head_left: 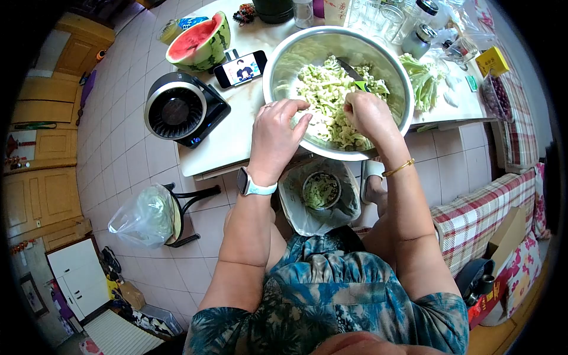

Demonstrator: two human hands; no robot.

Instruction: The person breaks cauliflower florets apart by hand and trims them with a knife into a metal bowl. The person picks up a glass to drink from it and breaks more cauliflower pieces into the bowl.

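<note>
A wide steel bowl (278, 77) on the table holds many small pale green cauliflower pieces (322, 89). Inside it, at the upper right, lies a knife (350, 70) with a green part on its handle. My left hand (278, 133) is at the bowl's near left rim, fingers bent, thumb apart from them, nothing visible between. Over the pieces on the right side is my right hand (370, 115), its fingers curled closed; what they hold, if anything, is hidden. A larger cauliflower piece (423, 80) rests on the table right of the bowl.
Left of the bowl are a phone (241, 69), a black fan (176, 106) and a cut watermelon (204, 47). Jars (419, 40) stand behind. Below the table edge, a lined bin (290, 195) holds scraps. A bagged item (151, 216) sits on a stool at left.
</note>
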